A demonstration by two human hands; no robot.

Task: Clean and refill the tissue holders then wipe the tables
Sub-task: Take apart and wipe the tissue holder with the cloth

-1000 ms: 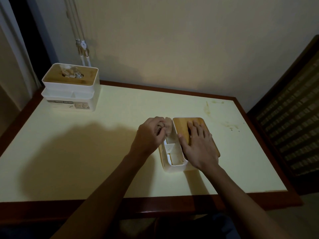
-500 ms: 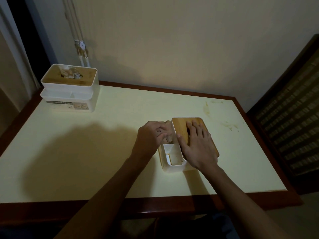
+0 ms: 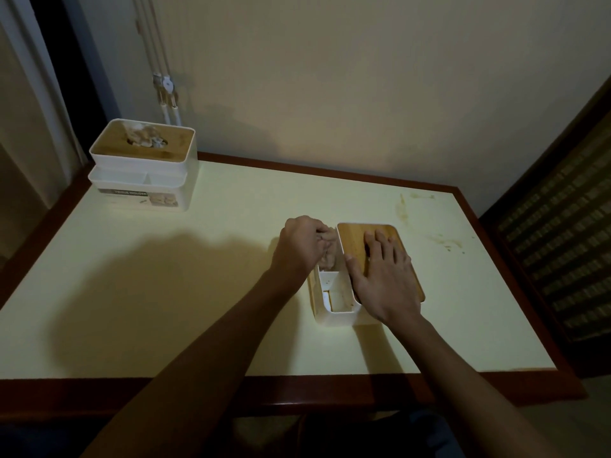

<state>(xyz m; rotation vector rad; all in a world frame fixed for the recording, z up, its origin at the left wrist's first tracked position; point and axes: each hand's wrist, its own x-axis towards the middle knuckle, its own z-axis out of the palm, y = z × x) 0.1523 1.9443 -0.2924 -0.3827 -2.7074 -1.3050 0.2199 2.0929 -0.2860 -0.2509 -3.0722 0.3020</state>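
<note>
The counter (image 3: 198, 292) is pale with a dark wood rim, brown smears at its far right corner; the nearer tissue holder (image 3: 334, 317) sits right of centre, long axis running away from the person, wooden lid (image 3: 355, 238) on its right half and a narrow open tray on its left; a second tissue holder (image 3: 145, 173) stands well apart at the far left corner; the right hand (image 3: 385, 279) lies flat on the lid, fingers straight, pressing and gripping nothing; the left hand (image 3: 302, 246), curled fingers pinching a crumpled wad (image 3: 330, 247), is at the tray's far end; the unwiped near end lies toward the person, so I judge the wad must travel back along that axis
</note>
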